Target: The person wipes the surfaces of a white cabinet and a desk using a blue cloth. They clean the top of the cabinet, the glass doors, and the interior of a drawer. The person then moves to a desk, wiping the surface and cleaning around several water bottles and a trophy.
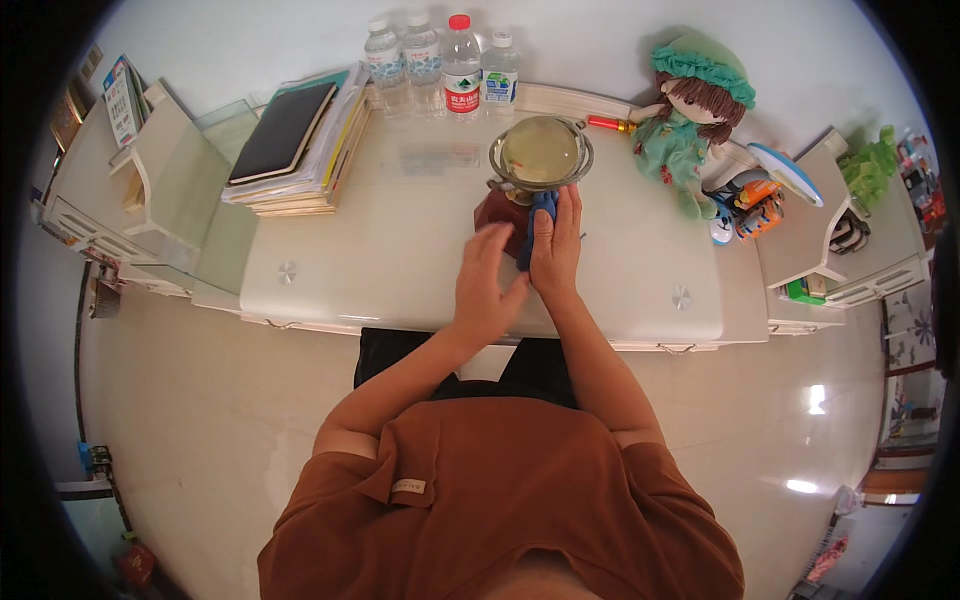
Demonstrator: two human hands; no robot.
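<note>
A glass globe (541,150) in a metal ring stands on a dark red base (491,214) near the middle of the desk. Against the right side of that base lies a folded blue cloth (541,225), held under the fingers and palm of my right hand (559,244). My left hand (487,281) is at the front left of the base, slightly blurred, fingers apart and nothing in it. Whether its fingertips touch the base, I cannot tell. Both hands hide the lower front of the base.
Several plastic bottles (459,71) line the wall behind. To the left is a stack of papers and books (300,142) topped by a black notebook (283,131). A green-dressed doll (679,142) sits at right, beside a blue-and-white desk lamp (784,172) and orange cans (759,214).
</note>
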